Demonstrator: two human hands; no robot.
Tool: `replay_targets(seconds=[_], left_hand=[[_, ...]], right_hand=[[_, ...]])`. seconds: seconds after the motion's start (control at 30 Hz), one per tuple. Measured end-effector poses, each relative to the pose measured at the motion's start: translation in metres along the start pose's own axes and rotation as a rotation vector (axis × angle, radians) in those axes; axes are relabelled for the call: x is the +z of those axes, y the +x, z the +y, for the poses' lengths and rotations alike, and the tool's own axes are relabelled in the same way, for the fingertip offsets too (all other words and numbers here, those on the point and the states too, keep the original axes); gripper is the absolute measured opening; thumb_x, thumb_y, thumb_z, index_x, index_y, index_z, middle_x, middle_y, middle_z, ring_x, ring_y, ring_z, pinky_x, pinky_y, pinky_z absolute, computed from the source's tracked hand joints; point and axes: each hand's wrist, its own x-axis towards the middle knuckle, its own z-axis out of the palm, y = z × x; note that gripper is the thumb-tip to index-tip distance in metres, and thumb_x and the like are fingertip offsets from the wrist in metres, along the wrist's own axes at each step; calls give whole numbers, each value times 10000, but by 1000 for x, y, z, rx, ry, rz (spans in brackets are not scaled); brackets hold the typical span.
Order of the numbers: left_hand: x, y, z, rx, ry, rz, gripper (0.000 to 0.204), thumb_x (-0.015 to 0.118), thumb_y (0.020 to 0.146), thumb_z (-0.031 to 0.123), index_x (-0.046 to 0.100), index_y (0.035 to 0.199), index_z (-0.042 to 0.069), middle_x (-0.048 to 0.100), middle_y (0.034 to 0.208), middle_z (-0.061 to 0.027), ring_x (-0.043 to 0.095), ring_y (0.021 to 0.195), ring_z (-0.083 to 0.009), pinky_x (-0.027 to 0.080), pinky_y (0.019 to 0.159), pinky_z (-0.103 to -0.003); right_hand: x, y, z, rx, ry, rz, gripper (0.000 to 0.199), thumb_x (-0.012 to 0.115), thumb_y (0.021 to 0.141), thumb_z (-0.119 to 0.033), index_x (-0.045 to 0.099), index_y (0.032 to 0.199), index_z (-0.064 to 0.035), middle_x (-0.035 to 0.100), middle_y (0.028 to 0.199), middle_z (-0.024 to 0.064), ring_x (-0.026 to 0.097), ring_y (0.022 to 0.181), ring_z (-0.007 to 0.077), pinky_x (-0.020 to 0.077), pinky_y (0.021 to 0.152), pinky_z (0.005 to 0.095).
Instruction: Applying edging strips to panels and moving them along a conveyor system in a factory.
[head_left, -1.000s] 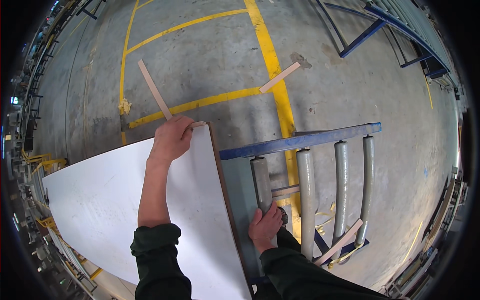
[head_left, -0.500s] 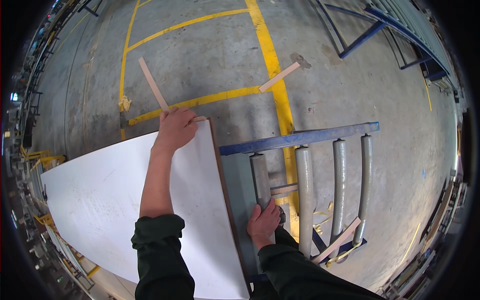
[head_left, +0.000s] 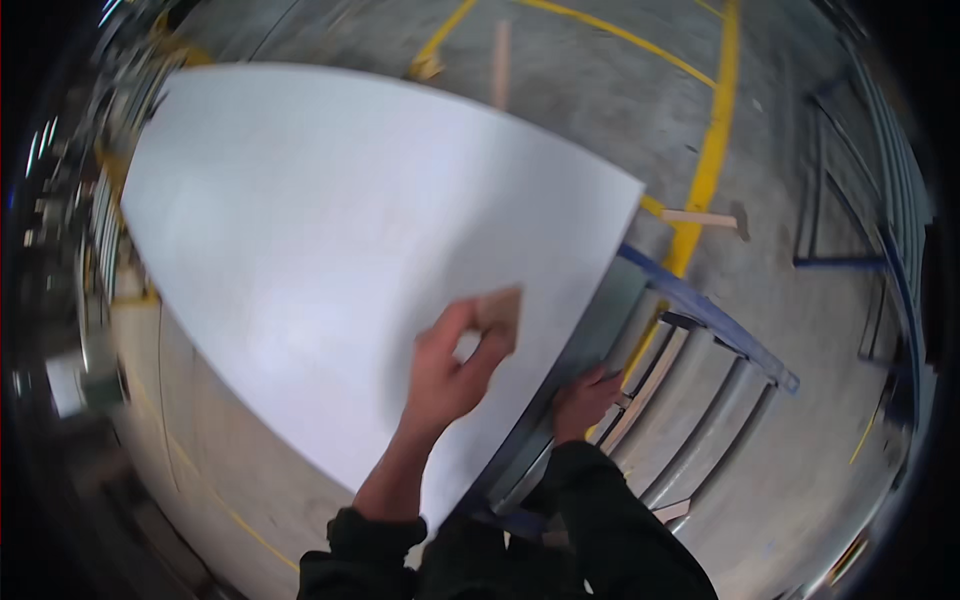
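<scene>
Over the large white panel [head_left: 300, 220], my left hand [head_left: 450, 365] pinches a small tan flat piece [head_left: 500, 312] between thumb and fingers. The piece looks like wood or board and is blurred by motion. To the right, my right hand [head_left: 585, 403] lies at the near end of the roller stand, beside the grey-green strip [head_left: 600, 310] along the panel's edge. Its fingers stretch over the nearest roller, which is mostly covered by the hand.
The blue frame [head_left: 715, 315] of the stand carries several grey rollers [head_left: 705, 430]. Pale wooden strips [head_left: 502, 65] lie on the concrete floor past the panel, another strip [head_left: 700, 217] crosses a yellow line [head_left: 712, 160]. A blue rack [head_left: 845, 262] stands at far right.
The view has swung, so the panel lies turned. My left hand has left the panel's far corner and come back over its surface, with the tan piece. My right hand stays by the roller.
</scene>
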Motion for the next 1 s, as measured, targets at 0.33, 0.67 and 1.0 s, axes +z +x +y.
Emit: replay_targets(seconds=[0.33,0.67,1.0], left_hand=[[-102,-472,-138,-859,-241,1014,269,547,948,154,630,1118,-38,653,977,-62,579,883,-113,497,783,-288],[-19,-484,-156,-799,134,1165,144,651,864,153,668,926,24,662,815,-193,658,751,-405,523,655,-478],[-13,-468,-165,-847,225,1104,233,641,892,140,684,1092,29,637,864,-161,650,802,-383,518,674,-492]], right_hand=[[44,22,29,-30,-100,-180,468,441,1060,-444,457,1255,-19,542,1374,250,609,1217,360,564,913,473],[-71,-71,-22,-154,273,-513,937,704,913,-527,309,1507,81,472,1461,295,531,1301,390,473,1073,489],[-62,-143,-18,-285,132,-963,639,690,986,-316,426,1388,104,553,1365,194,566,1182,288,476,1022,431]])
